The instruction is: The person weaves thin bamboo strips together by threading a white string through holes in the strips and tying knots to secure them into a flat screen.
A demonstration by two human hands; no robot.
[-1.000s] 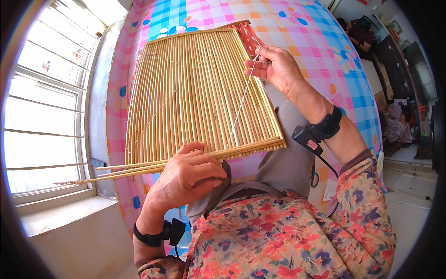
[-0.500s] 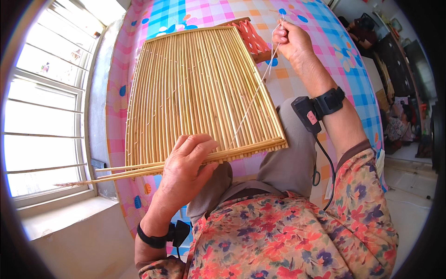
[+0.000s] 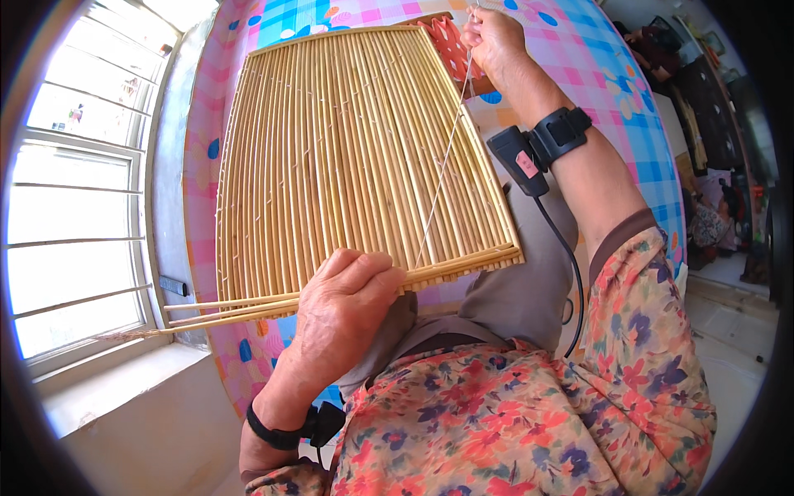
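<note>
A panel of straw-coloured stalks (image 3: 347, 157), laid side by side and stitched with pale thread, rests over my lap. My left hand (image 3: 347, 293) is closed around its near edge, where a few loose stalks (image 3: 223, 314) lie crosswise and stick out to the left. Beyond the panel's far right corner, my right hand (image 3: 494, 41) is raised and pinches a thin white thread (image 3: 447, 157). That thread runs taut down across the panel to the near edge, just right of my left hand. Whether a needle is in the right fingers is too small to tell.
Under the panel's far right corner shows a small red-topped wooden stool or frame (image 3: 451, 50). A colourful checked cloth (image 3: 612, 83) covers the surface around. To the left is a barred window (image 3: 74, 223) with a sill. Another person (image 3: 653, 50) is at the far right.
My right hand has moved up and slightly left, with the thread still stretched. My left hand has shifted a little right and grips the edge with its fingers more curled.
</note>
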